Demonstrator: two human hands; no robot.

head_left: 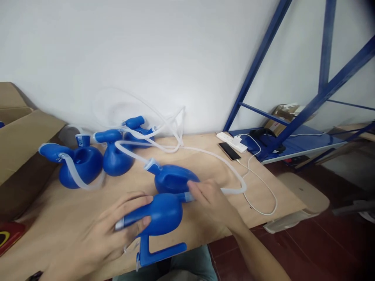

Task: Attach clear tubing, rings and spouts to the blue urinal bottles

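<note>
A blue plastic bottle (165, 214) lies on its side near the table's front edge, with a blue bracket-shaped part (159, 253) beneath it. My left hand (117, 222) is wrapped round its left end, thumb and fingers on the blue body. At the bottle's right end, my right hand (209, 197) is closed in a pinch by the clear-ended neck (187, 196); what its fingertips hold is hidden. Just behind lies another blue bottle (175, 179) with a white-rimmed mouth. A translucent tube (211, 153) arcs from that mouth round to behind my right hand.
Several blue bottles with tubes stand at the back left, one of them a round bottle (82, 168). An open cardboard box (29, 140) is at the far left. A phone (229, 151) and power strip (231, 141) lie back right, beside a blue metal rack (258, 66).
</note>
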